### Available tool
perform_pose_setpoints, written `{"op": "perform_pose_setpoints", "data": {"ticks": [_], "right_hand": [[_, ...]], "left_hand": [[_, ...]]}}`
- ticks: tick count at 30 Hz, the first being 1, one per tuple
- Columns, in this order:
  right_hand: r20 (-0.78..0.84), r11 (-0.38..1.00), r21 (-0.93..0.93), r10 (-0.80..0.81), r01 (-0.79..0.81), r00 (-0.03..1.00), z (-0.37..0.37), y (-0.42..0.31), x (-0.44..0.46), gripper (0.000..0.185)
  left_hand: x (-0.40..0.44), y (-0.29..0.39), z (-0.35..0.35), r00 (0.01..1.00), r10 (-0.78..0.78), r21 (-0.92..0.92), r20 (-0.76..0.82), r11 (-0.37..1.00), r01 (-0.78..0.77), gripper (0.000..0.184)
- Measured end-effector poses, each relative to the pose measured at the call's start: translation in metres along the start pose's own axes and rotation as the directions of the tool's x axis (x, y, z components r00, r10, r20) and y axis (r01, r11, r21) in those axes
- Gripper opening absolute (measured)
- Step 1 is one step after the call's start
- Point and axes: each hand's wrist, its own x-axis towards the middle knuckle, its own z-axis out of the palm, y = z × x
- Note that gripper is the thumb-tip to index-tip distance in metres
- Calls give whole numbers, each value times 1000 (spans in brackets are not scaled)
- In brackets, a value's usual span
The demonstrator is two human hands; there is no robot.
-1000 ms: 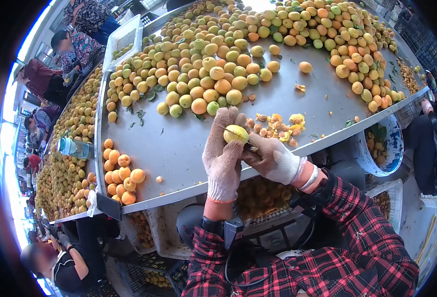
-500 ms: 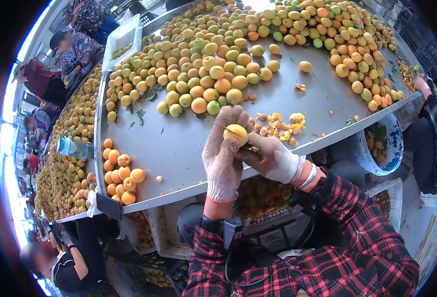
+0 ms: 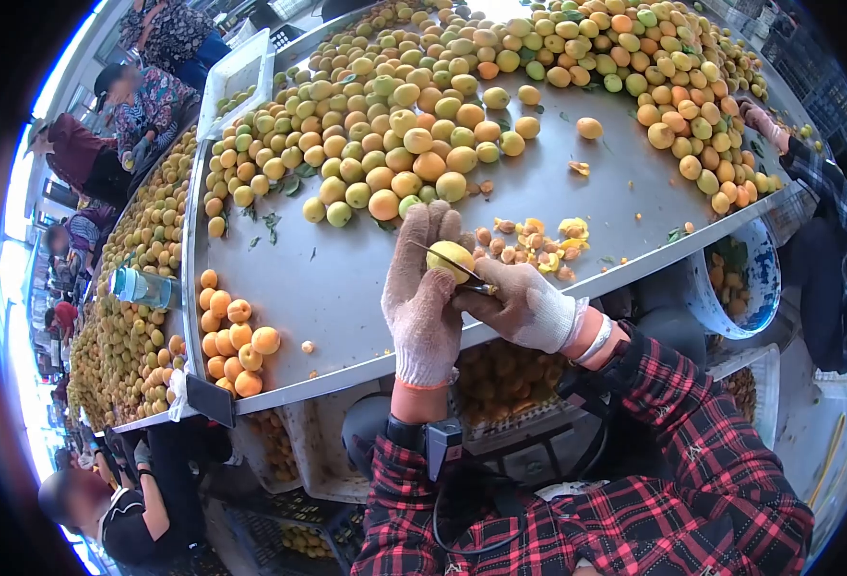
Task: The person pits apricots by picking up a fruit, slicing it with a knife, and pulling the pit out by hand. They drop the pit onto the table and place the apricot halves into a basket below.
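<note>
My left hand [image 3: 421,298], in a brown and white glove, is closed around a yellow apricot [image 3: 449,259] above the near edge of the metal table [image 3: 346,288]. My right hand [image 3: 522,302], gloved too, grips a small knife [image 3: 479,285] whose thin blade lies across the apricot. Just beyond my hands lie pits and torn apricot pieces [image 3: 543,246]. A large pile of green-to-orange apricots [image 3: 385,134] spreads behind them.
Orange apricots [image 3: 241,336] sit at the table's left corner near a dark phone-like object [image 3: 210,400]. A blue-and-white bucket [image 3: 742,280] and crates stand below the edge. Co-workers are at left; another person's hand [image 3: 764,125] reaches the right pile.
Both of my hands have shifted slightly left, and the apricot has turned against the blade. At the right, the other person's hand has moved up onto the apricot pile.
</note>
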Motion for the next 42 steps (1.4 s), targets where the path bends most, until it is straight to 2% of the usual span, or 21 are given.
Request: {"op": "perform_pose_setpoints", "data": {"ticks": [4,5,6,9,12,15,17,18,19,20,22,23,24,25,26,28,32,35,37,39,42], "right_hand": [[-7,1000,-23,-6,6,1000,-1,11,0,24],[-26,998,-56,-13,12,1000,-1,12,0,23],[-24,998,-55,-12,10,1000,-1,12,0,23],[9,984,-169,53,-51,999,-1,10,1,23],[14,978,-204,53,-49,998,8,17,3,17],[-22,992,-71,-107,106,994,17,23,3,13],[61,970,238,39,-52,997,14,14,5,16],[60,970,237,38,-51,997,4,10,7,16],[373,850,348,261,-395,890,-13,3,10,18],[666,629,328,376,-705,645,-26,-4,13,20],[685,624,307,379,-719,622,-25,-6,11,23],[404,870,340,207,-357,891,-14,1,7,23],[107,972,229,-83,57,991,-7,6,5,24],[8,998,46,-51,51,999,-8,4,5,24],[-51,953,298,71,-52,996,-10,2,5,25],[-34,814,541,273,-212,962,-24,-5,7,27],[184,721,570,356,-394,916,-36,-7,12,32],[255,637,602,419,-483,871,-33,-1,13,37],[254,577,626,485,-525,837,-32,-4,15,36],[242,433,705,597,-562,764,-26,-12,14,36],[270,400,728,580,-557,769,-23,-8,13,35]], "left_hand": [[-1,-12,-8,974,-228,-28,9,973,228,52],[0,-10,-6,961,-263,33,-82,963,266,48],[1,-7,-3,961,-264,32,-85,963,267,48],[2,-6,-3,996,-41,463,-84,883,75,51],[1,-12,-8,995,-25,468,-92,881,66,54],[1,-8,-5,983,-85,473,-160,868,152,53],[1,-2,-5,984,-133,361,-118,917,168,53],[1,3,-4,982,-176,245,-72,951,189,52],[0,9,-1,982,-185,222,-21,957,185,54],[0,14,0,982,-188,221,-17,957,187,54],[-1,19,2,984,-167,244,68,959,146,56],[0,15,1,991,-123,251,56,962,105,61],[2,11,-2,991,-119,253,53,962,102,61],[5,7,-5,1000,-10,409,-12,912,14,63],[6,5,-5,993,104,557,-57,828,-55,65],[6,4,-3,989,107,523,-98,852,-40,70],[-3,-2,2,986,-81,788,145,612,-66,84],[2,-7,-3,954,29,810,297,521,-268,83],[4,-7,2,867,262,899,424,-3,-438,82],[2,-11,1,859,236,887,454,-28,-461,80],[3,-17,-5,837,223,860,499,-6,-511,70]]}}
